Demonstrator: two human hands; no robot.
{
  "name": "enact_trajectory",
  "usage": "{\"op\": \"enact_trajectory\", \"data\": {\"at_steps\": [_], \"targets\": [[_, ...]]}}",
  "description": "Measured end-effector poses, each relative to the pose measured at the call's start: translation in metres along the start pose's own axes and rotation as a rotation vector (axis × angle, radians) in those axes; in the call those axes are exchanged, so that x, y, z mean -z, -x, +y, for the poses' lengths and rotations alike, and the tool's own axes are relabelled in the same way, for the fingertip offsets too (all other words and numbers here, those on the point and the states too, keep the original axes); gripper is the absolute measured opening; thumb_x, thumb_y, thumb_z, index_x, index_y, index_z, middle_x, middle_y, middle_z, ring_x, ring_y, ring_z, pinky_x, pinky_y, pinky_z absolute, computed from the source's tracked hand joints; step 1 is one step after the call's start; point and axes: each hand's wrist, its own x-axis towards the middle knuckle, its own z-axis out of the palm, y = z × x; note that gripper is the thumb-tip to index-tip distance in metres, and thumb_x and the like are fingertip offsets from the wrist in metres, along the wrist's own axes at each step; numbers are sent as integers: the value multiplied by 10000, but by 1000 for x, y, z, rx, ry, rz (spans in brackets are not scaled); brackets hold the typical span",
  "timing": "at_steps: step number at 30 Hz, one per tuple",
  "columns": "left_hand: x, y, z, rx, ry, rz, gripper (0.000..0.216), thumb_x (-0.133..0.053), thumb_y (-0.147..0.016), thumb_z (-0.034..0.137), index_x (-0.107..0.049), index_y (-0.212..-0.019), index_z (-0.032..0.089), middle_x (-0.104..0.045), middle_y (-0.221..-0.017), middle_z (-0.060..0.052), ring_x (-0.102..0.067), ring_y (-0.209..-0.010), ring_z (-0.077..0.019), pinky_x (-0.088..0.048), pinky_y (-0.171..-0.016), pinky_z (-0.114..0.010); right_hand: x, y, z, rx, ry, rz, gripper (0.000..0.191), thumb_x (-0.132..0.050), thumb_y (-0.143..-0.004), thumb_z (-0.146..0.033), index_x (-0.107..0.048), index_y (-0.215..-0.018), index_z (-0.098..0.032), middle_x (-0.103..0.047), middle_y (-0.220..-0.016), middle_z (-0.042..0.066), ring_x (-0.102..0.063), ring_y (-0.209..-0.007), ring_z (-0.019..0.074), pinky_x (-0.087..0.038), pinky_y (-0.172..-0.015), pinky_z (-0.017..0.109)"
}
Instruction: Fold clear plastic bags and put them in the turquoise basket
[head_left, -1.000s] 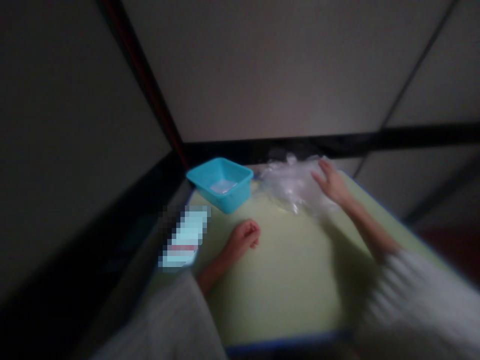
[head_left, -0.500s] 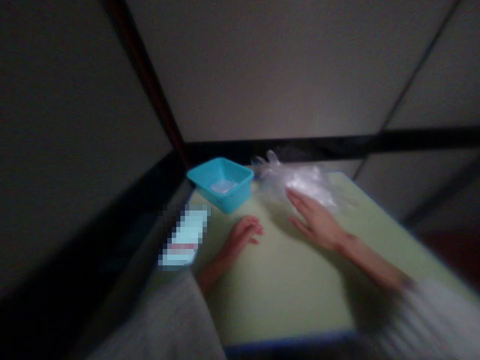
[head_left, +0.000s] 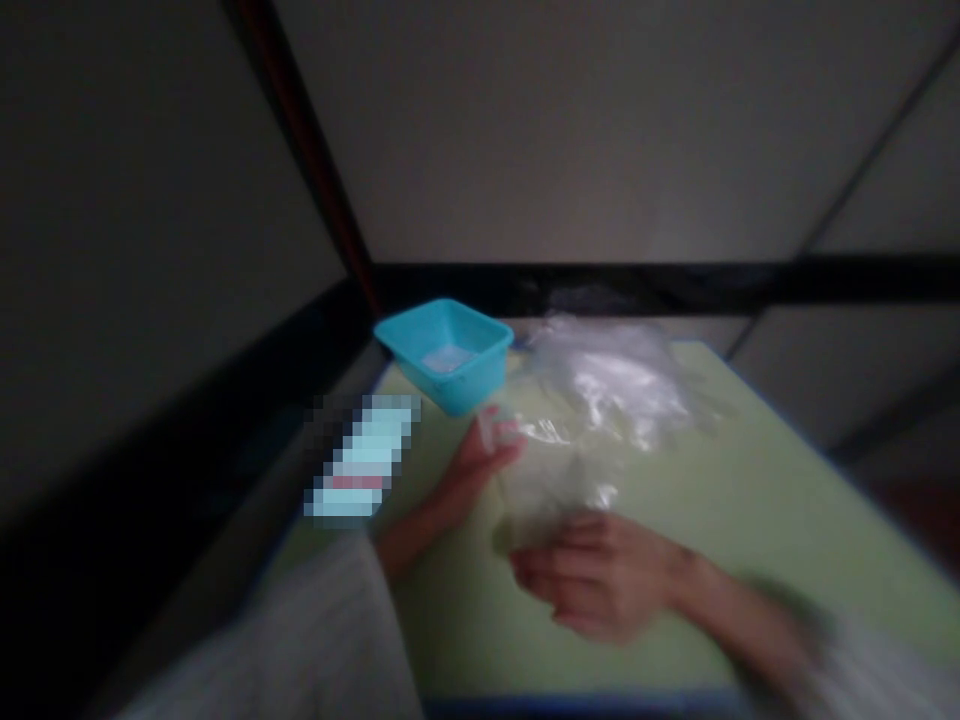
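A clear plastic bag (head_left: pixel 544 470) is stretched between my two hands above the table. My left hand (head_left: pixel 480 455) is closed on its left edge, fingers showing through the film. My right hand (head_left: pixel 600 575) is closed at the bag's near edge, palm down, with its fingertips pointing left. Behind them lies a heap of clear plastic bags (head_left: pixel 622 375), crumpled and shiny. The picture is dim and blurred, so the fine grip of the fingers is hard to see.
A turquoise plastic basin (head_left: pixel 472 385) with something pale on its bottom stands at the back left. A pixelated pale sheet or screen (head_left: pixel 367 460) lies at the left edge of the green table (head_left: pixel 750 500). Wall panels (head_left: pixel 585 130) rise behind.
My right hand has come back from the heap toward me and now holds a bag. My left hand, empty before, has closed on the same bag.
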Motion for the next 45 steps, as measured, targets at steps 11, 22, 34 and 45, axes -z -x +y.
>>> {"op": "enact_trajectory", "data": {"at_steps": [11, 22, 34, 45], "targets": [[-7, 7, 12, 27, -152, -154, 338, -743, -634, 189, -579, -927, 146, -699, -881, -56, -662, -749, -155, -523, -635, -246, 27, 31, 39, -847, -79, 453, 178, -469, -931, -257, -616, -989, -175, -672, -978, 87, -628, -888, 191, -519, -760, 325], [-10, 12, 19, -22, -89, -190, 398, -760, -673, 250, -570, -1009, 152, -712, -858, -62, -672, -795, -179, -508, -659, -250, 18, 39, 51, -1153, -281, 392, 425, -590, -810, -345, -566, -1203, -185, -645, -1194, 114, -602, -1083, 271, -465, -935, 449], [-14, 14, 20, 63, -28, -181, 503, -780, -642, 257, -551, -1082, 174, -687, -907, -47, -610, -640, -109, -455, -567, -211, 24, 41, 56, -1067, -352, 267, 273, -536, -827, -265, -573, -1086, -184, -650, -864, 51, -639, -784, 210, -529, -736, 376], [-13, 13, 12, 271, 41, -315, 663, -825, -527, 231, -498, -1102, 187, -693, -787, -29, -582, -569, -102, -420, -536, -205, 30, 33, 55, -1303, -541, 758, 297, -644, -759, -363, -556, -999, -212, -520, -697, -40, -483, -433, 80, -391, -372, 212]]}}
